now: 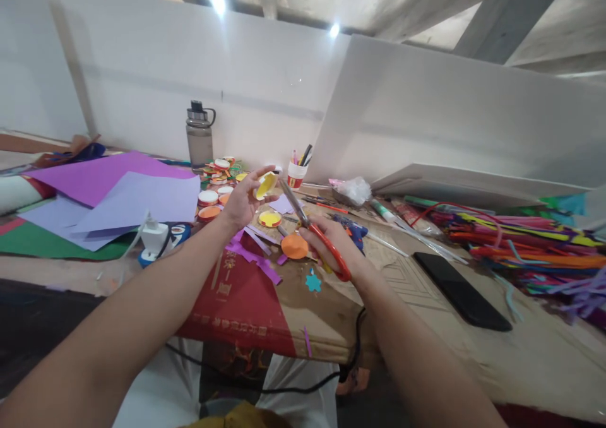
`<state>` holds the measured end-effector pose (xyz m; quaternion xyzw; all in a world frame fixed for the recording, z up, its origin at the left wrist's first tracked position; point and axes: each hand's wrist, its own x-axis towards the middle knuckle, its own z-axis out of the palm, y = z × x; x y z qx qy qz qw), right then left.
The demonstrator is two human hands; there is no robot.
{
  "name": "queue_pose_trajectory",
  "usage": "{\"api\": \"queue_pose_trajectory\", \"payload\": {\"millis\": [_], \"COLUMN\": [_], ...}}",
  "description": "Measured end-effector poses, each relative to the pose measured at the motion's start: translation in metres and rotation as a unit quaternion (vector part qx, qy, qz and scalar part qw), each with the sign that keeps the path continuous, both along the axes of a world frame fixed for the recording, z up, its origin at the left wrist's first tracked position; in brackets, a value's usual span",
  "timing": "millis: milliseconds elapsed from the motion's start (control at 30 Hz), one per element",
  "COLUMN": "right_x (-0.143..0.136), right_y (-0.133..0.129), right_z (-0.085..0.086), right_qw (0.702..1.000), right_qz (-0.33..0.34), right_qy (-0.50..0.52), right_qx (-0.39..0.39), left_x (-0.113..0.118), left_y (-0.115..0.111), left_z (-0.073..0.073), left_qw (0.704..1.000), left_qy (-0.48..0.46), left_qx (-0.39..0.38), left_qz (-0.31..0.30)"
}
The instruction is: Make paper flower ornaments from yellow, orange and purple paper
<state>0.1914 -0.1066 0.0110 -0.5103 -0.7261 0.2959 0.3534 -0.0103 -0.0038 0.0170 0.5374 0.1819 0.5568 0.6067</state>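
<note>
I'd judge good cutting here to mean turning the yellow-faced round piece (266, 185) into the blades and holding my fingertips behind its rim, clear of the points. My left hand (243, 202) pinches that piece lightly, fingers only part curled; my right hand (329, 243) wraps the red handles of the scissors (297, 208). Dialling from my right hand, the piece sits near half past ten, above the table (402, 295); the orange disc (294, 247) is just beside at nine. I can't tell whether blade and piece touch.
</note>
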Motion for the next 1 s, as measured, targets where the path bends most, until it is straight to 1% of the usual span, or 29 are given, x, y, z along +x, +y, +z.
{"api": "queue_pose_trajectory", "payload": {"millis": [100,333,533,700,1000], "right_x": [-0.001,-0.002,-0.002,-0.002,-0.001], "right_y": [-0.002,-0.005,-0.006,-0.004,-0.001], "right_z": [0.003,0.008,0.008,0.005,0.002], "right_qw": [0.998,0.996,0.996,0.997,0.995], "right_qz": [0.032,0.033,0.026,0.030,0.041], "right_qy": [-0.038,-0.057,-0.055,-0.061,-0.073], "right_qx": [0.039,0.062,0.058,0.046,0.055], "left_x": [0.004,0.011,0.012,0.012,0.013], "left_y": [-0.003,-0.007,-0.006,-0.007,-0.008], "left_z": [0.000,-0.002,-0.004,-0.003,-0.002], "left_qw": [1.000,1.000,0.999,0.999,0.997], "left_qy": [0.013,0.026,0.028,0.039,0.068], "left_qx": [0.016,-0.014,-0.021,-0.023,0.000], "left_qz": [0.006,-0.008,-0.014,0.007,0.019]}}
